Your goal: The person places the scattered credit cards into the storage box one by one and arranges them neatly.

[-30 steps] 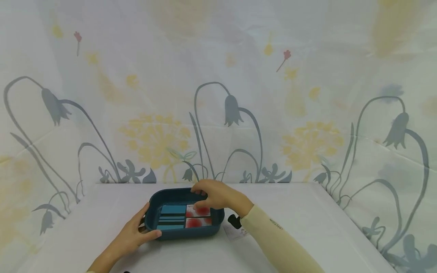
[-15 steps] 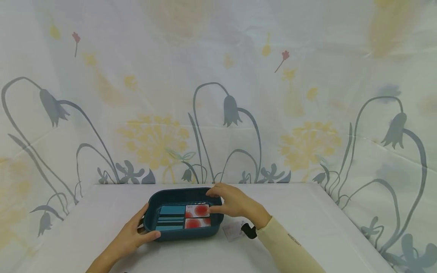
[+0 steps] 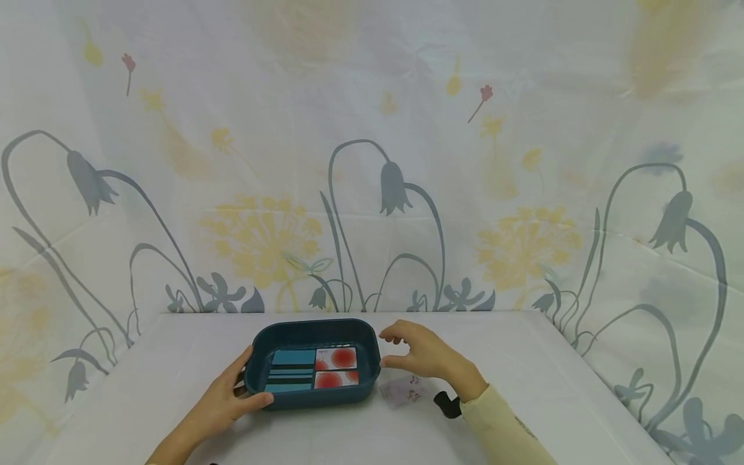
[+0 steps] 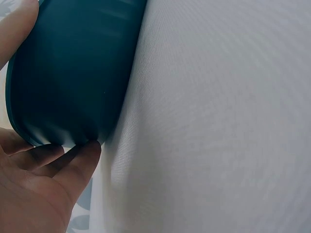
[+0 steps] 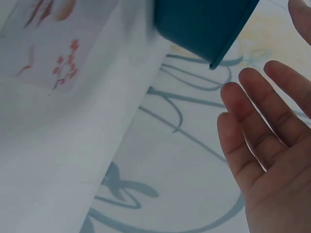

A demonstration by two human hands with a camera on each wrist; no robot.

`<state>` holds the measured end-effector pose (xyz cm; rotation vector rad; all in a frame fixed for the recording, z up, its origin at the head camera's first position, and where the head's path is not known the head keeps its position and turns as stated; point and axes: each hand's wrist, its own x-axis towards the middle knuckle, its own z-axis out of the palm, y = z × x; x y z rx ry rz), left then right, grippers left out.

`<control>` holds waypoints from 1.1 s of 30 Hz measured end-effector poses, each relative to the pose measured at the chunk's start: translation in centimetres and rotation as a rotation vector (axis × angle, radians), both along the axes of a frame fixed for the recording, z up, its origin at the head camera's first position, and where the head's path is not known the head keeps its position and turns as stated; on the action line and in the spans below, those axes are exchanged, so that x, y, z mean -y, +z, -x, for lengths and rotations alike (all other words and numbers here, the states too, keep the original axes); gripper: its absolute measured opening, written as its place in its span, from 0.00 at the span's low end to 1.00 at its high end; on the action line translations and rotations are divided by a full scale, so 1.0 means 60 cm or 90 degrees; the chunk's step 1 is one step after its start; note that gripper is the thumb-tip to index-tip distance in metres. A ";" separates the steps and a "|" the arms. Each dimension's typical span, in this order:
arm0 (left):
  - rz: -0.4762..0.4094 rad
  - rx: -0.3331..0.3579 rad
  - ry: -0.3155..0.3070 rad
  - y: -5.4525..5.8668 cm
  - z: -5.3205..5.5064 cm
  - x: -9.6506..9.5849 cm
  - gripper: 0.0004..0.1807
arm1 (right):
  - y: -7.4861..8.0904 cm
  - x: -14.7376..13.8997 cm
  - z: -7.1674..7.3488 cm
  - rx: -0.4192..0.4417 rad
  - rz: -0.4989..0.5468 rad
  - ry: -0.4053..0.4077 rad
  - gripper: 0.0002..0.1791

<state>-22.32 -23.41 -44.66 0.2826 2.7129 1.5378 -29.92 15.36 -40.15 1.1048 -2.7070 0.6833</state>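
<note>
A dark teal rectangular tray (image 3: 320,400) stands on the white table. Inside, on its left side, lie flat blue pieces with dark stripes (image 3: 293,357). Two white cards or small boxes with red round spots (image 3: 336,358) lie beside them, one behind the other. My left hand (image 3: 221,398) grips the tray's left end, thumb on the front rim; in the left wrist view its fingertips press the tray's wall (image 4: 73,77). Just right of the tray, my right hand (image 3: 427,351) holds nothing, and its fingers (image 5: 257,121) are extended and apart from the wall.
A thin, pale sheet or packet with reddish flower prints (image 3: 402,390) lies flat on the table, right of the tray. The black wrist camera (image 3: 447,405) sits below my right wrist. A flower-patterned cloth (image 3: 372,245) hangs behind the table (image 3: 511,361).
My right hand has moved out of the tray to the right, away from the red-spotted cards. The left hand, tray and pieces stay where they were.
</note>
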 end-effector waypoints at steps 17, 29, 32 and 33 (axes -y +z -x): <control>0.003 0.000 -0.001 0.001 0.000 0.000 0.59 | -0.028 -0.037 0.001 0.137 -0.046 -0.026 0.29; -0.002 0.010 0.002 0.003 -0.001 -0.002 0.59 | -0.045 -0.043 -0.009 0.168 -0.084 -0.015 0.23; -0.002 0.009 0.002 0.002 0.000 -0.001 0.59 | -0.049 -0.044 -0.009 0.162 -0.099 -0.005 0.23; -0.002 0.008 0.002 0.002 0.000 -0.001 0.59 | -0.050 -0.044 -0.009 0.160 -0.103 -0.004 0.23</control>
